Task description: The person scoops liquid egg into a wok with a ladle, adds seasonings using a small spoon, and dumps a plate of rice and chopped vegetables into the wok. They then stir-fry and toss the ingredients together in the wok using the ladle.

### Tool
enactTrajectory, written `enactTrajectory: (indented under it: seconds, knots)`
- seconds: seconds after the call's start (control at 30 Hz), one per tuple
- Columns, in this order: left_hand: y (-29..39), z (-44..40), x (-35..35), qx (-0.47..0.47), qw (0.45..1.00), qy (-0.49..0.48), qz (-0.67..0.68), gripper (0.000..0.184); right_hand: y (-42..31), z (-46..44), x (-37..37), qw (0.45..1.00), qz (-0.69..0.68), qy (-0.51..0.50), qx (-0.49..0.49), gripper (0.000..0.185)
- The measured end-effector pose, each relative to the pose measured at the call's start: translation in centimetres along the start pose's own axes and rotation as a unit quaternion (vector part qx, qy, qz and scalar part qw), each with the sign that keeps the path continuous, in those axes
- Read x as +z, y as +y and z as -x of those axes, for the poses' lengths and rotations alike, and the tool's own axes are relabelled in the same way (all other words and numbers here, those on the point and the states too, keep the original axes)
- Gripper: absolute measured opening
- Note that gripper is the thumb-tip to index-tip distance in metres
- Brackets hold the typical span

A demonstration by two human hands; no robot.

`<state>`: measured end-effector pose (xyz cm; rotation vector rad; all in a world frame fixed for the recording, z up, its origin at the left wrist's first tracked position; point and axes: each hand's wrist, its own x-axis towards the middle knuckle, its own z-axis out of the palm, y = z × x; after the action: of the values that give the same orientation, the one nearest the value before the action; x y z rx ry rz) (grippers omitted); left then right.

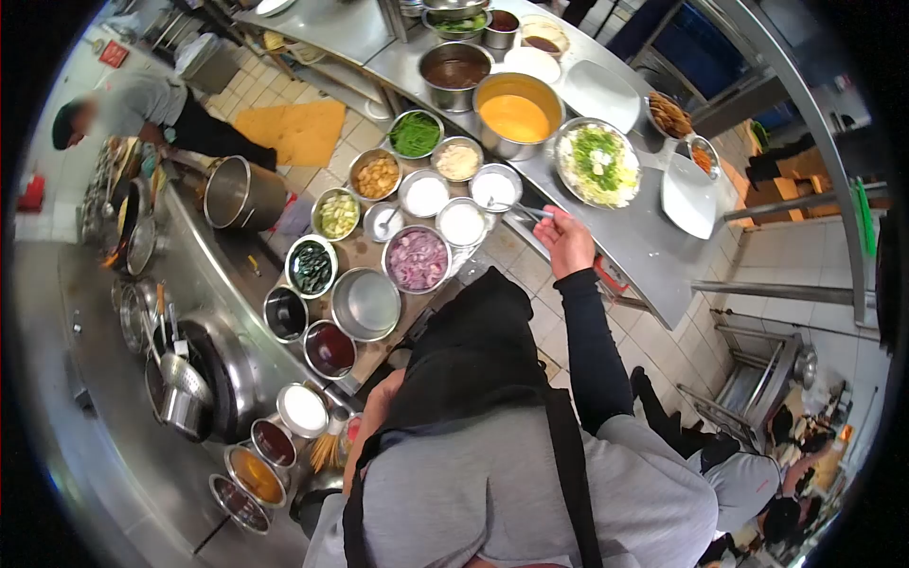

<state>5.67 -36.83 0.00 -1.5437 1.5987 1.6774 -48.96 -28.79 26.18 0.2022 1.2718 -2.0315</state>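
My right hand point(568, 243) is closed on the handle of a metal spoon point(526, 210). The spoon's other end rests in a steel bowl of white powder point(495, 182). Two more bowls of white powder point(461, 223) stand beside it, along with a bowl of chopped red onion point(418, 261). To the right of the spoon, on the steel counter, sits a large bowl of shredded cabbage topped with chopped greens point(598, 163). My left hand point(383, 390) hangs low beside my apron, near the cooking station's edge; its fingers are hidden.
A pot of orange liquid point(516, 112) and white plates point(688, 196) occupy the counter point(653, 270). Bowls of dark red sauce point(329, 349) and clear liquid point(365, 303) stand nearer me. Left are a wok point(213, 369) and a tall pot point(244, 192). A co-worker point(142, 109) stands far left.
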Motion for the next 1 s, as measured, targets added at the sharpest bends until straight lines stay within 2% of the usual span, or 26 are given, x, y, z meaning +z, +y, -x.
enactTrajectory:
  seconds: [0.1,0.17,0.2,0.23,0.27,0.37,0.43,0.47,0.53,0.57,0.6,0.63,0.8,0.9,1.0]
  knots:
    - [3.0,-0.8,0.8,0.007,0.999,-0.032,-0.017,0.053,-7.5,0.8,-1.5,0.994,-0.038,-0.065,-0.075,0.032]
    - [5.4,-0.8,1.5,0.010,0.998,-0.053,-0.022,0.053,-12.2,0.6,-2.9,0.986,0.002,-0.046,-0.160,0.028]
    - [6.6,-0.8,1.9,0.012,0.998,-0.064,-0.022,0.054,-14.1,0.8,-3.3,0.928,0.241,0.065,-0.277,0.026]
    - [8.0,-0.7,2.4,0.013,0.997,-0.075,-0.024,0.054,-15.8,1.2,-3.3,0.790,0.457,0.171,-0.372,0.024]
    - [9.2,-0.6,2.9,0.014,0.996,-0.086,-0.025,0.054,-17.7,2.0,-2.9,0.616,0.599,0.213,-0.466,0.023]
    - [12.7,-0.3,4.9,0.008,0.994,-0.109,-0.018,0.055,-18.9,0.6,-3.9,0.818,0.427,0.122,-0.366,0.024]
    - [14.9,0.4,6.3,0.003,0.993,-0.117,-0.006,0.055,-17.2,-0.9,-2.9,0.825,0.436,0.029,-0.358,0.026]
    - [15.4,0.6,7.1,-0.002,0.993,-0.118,0.004,0.056,-16.6,-1.0,-1.3,0.833,0.461,-0.017,-0.305,0.026]
    - [16.8,1.7,8.8,-0.016,0.992,-0.122,0.031,0.056,-13.2,-3.8,0.2,0.844,0.459,-0.099,-0.260,0.022]
    - [17.2,2.3,9.8,-0.020,0.992,-0.115,0.042,0.056,-11.1,-5.6,0.6,0.811,0.498,-0.127,-0.280,0.020]
    - [17.6,3.0,10.9,-0.025,0.992,-0.111,0.053,0.057,-9.7,-6.8,1.7,0.758,0.520,-0.174,-0.354,0.019]
    - [17.7,3.6,11.9,-0.024,0.992,-0.102,0.067,0.056,-8.4,-8.0,2.7,0.722,0.556,-0.201,-0.360,0.019]
    - [14.3,8.1,18.6,-0.003,0.994,-0.013,0.109,0.055,0.2,-15.6,3.6,0.610,0.623,-0.363,-0.330,0.021]
    - [11.8,10.7,22.9,0.003,0.989,0.041,0.143,0.055,2.2,-17.9,4.3,0.624,0.659,-0.303,-0.290,0.023]
    - [9.4,12.5,27.5,0.013,0.977,0.110,0.180,0.055,-3.6,-10.3,9.8,0.561,0.751,-0.264,-0.228,0.024]
